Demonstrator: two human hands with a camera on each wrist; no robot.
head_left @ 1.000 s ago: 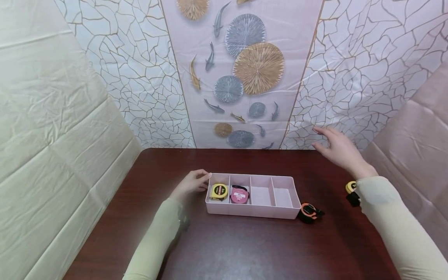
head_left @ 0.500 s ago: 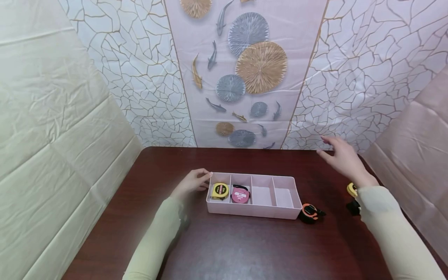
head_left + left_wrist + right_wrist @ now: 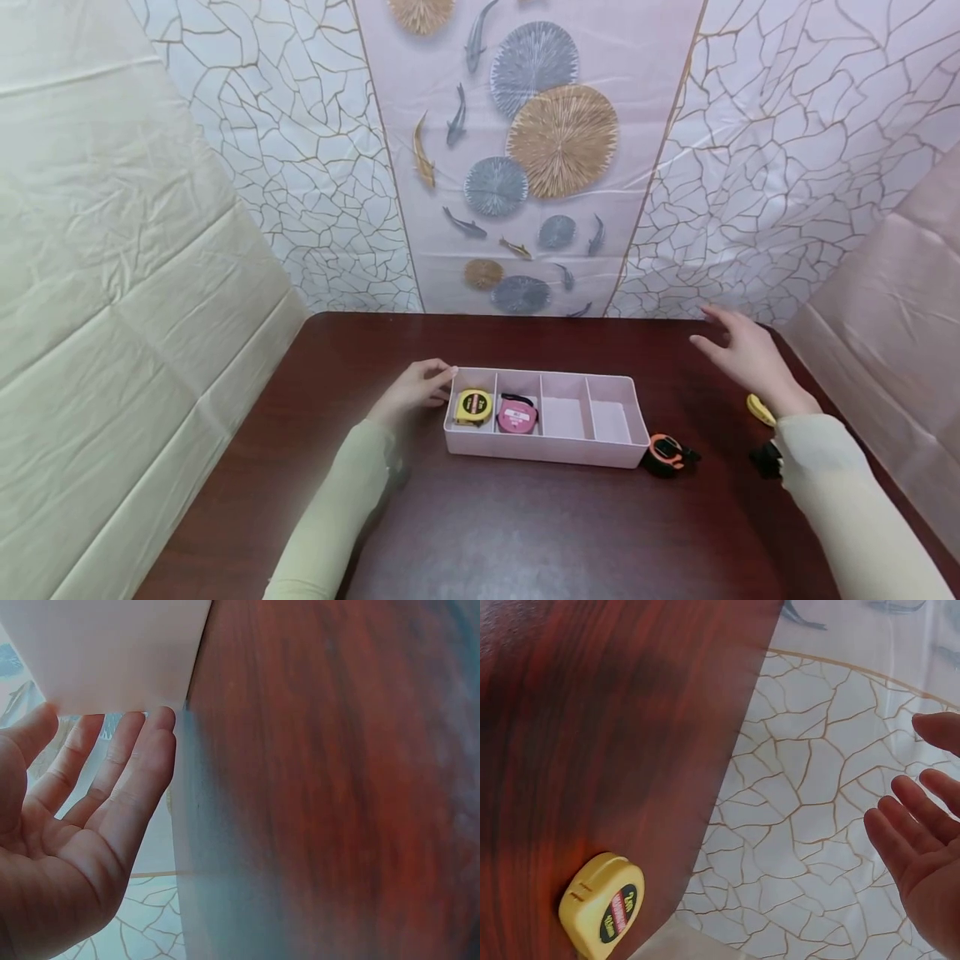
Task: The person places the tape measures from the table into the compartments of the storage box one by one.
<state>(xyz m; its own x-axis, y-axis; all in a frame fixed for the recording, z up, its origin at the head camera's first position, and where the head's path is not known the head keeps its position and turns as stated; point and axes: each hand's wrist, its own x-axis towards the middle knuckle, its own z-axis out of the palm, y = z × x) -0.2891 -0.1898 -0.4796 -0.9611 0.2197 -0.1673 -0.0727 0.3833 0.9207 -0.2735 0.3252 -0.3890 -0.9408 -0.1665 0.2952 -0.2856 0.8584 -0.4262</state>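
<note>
My left hand (image 3: 408, 390) is at the left end of a pale pink divided box (image 3: 540, 450). In the left wrist view, its fingertips touch the box's end wall (image 3: 120, 652), the thumb at the corner. A yellow tape measure (image 3: 473, 407) lies in the leftmost compartment and a pink tape measure (image 3: 517, 415) in the one beside it. My right hand (image 3: 746, 357) hovers at the back right, fingers spread, holding nothing. Nearest to it is another yellow tape measure (image 3: 602, 906), partly hidden behind my wrist in the head view.
Touching or close by the box's right end is a black and orange tape measure (image 3: 666, 454). A small black object (image 3: 767, 458) shows beside my right sleeve. The dark wood table (image 3: 525, 533) ends at a patterned cloth wall (image 3: 517, 217) behind; plain cloth hangs on both sides.
My right hand has come down and a little to the right, covering more of the loose yellow tape measure. The left hand stays at the box's end, and the box has not moved.
</note>
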